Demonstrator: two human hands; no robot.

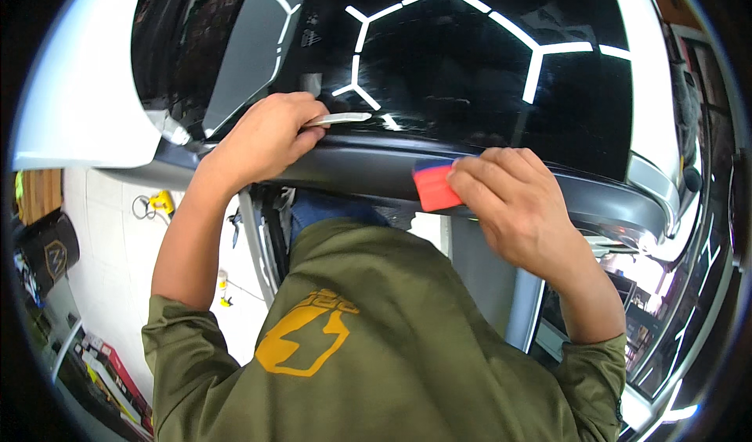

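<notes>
My left hand [270,138] is closed on a slim, silver craft knife [343,118], its pale tip pointing right, at the lower edge of a glossy black car panel [454,66]. Further right, my right hand [513,195] grips a red squeegee [435,186] with a dark blue edge between thumb and fingers. That squeegee lies over the matte dark trim strip [360,168] running below the panel. Whether its edge presses on the trim I cannot tell. White hexagon-shaped light lines reflect in the black surface.
White bodywork [86,74] borders the panel on the left, with more white body at the far right. On the pale floor at left lie a yellow-and-black tool [161,203] and a small yellow item [225,289]. Boxes [117,379] stand at lower left.
</notes>
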